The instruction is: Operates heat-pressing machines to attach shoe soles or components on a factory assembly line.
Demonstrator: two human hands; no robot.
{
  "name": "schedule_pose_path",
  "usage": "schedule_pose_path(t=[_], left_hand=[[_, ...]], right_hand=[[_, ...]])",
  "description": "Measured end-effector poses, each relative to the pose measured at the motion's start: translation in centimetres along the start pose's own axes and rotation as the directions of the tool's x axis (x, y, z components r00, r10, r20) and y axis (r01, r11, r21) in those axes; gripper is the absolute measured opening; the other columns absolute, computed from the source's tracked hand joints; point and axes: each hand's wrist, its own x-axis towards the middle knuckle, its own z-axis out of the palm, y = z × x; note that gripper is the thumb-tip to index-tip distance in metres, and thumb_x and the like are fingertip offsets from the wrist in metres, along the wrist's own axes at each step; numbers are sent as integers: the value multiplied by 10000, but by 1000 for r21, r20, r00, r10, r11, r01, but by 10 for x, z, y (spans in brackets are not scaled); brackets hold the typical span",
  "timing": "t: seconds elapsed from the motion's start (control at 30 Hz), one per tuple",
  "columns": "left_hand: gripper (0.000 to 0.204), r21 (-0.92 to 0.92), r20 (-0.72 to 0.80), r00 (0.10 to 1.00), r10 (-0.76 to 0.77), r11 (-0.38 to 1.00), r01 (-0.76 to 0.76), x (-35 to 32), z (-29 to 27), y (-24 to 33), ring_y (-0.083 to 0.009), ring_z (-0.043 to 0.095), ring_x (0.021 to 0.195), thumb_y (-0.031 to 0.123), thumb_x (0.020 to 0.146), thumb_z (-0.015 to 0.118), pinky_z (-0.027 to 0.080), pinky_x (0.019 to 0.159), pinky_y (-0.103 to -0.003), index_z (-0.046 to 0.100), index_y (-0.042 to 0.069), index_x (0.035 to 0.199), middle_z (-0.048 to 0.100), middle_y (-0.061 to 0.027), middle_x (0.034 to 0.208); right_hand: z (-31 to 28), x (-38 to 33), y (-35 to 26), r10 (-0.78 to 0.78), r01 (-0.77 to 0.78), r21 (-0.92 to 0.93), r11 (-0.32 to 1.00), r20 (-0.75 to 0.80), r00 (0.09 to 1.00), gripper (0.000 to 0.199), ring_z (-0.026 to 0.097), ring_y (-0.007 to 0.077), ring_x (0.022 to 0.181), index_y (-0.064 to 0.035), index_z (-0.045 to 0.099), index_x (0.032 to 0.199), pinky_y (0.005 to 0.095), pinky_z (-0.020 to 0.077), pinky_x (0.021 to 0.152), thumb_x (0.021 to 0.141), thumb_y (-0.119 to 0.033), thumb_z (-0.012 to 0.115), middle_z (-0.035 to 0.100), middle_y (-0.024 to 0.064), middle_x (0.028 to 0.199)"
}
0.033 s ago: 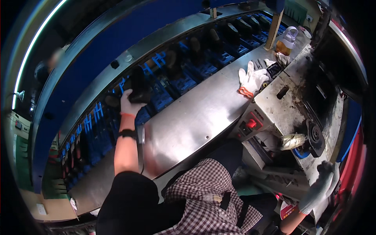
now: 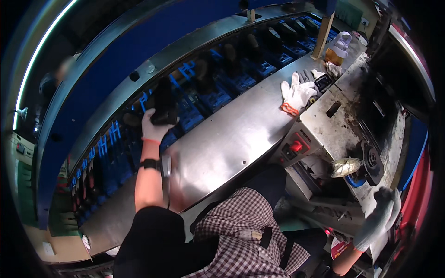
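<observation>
A: Fingers (image 2: pixel 148 116) of the left hand (image 2: pixel 154 131): what was their state?

B: They were bent and closed around the near end of the dark form (image 2: pixel 164 114).

A: Location of the dark form?

B: It was among the blue supports (image 2: pixel 189 121), just beyond the edge of the metal counter (image 2: pixel 211 148).

A: Right hand (image 2: pixel 378 220)?

B: It was gloved and positioned beside the edge of the stained machine (image 2: pixel 317 119). Its fingers were bent; whether they pinched anything could not be told.

A: Adjacent items?

B: A white glove (image 2: pixel 297 95) with an orange cuff lay on the counter. A lidded bottle (image 2: pixel 334 56) stood farther along.
</observation>
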Motion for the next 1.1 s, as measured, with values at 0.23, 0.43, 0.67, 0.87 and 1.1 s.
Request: schedule_pose_path(t=[0.23,0.43,0.67,0.87,1.1], left_hand=[[959,-132,577,811,-93,970,205,-101,130,-96,-444,416,1483,294,755,683,316,1246,-622,353,29,1616,419,-225,1624],[962,11,710,664,-235,946,323,-158,254,-151,-370,521,1417,319,759,682,425,1205,-492,347,26,1612,467,-231,1581],[890,395,749,504,-429,901,180,-179,337,-169,-328,521,1428,415,932,698,395,1216,-485,325,-39,1601,442,-208,1614],[1017,318,862,503,-68,845,-430,-152,392,-147,-359,326,1556,427,934,698,216,1278,-442,165,-63,1649,292,-273,1680],[779,124,932,291,216,565,-816,-121,455,-134,-337,394,1525,213,966,692,283,1258,-438,334,15,1629,430,-226,1623]], right_hand=[[75,-4,-59,-243,357,-37,933,667,704,304,662,302,1116,20,697,1200,415,516,1003,906,-31,640,692,173,1196],[143,-22,-101,-53,45,37,998,897,439,861,339,409,1504,61,185,1628,453,251,1256,1002,-295,656,300,313,1615],[98,30,-107,316,-742,348,573,741,592,725,538,309,1413,-18,274,1637,455,439,1189,1011,-306,498,465,198,1595],[82,123,-50,364,-569,311,761,522,772,580,716,271,1110,-32,492,1504,406,598,970,997,-305,563,665,183,1339],[127,206,54,161,78,-765,639,232,959,840,577,445,1331,-73,554,1500,431,452,1141,830,-564,684,508,283,1508]])
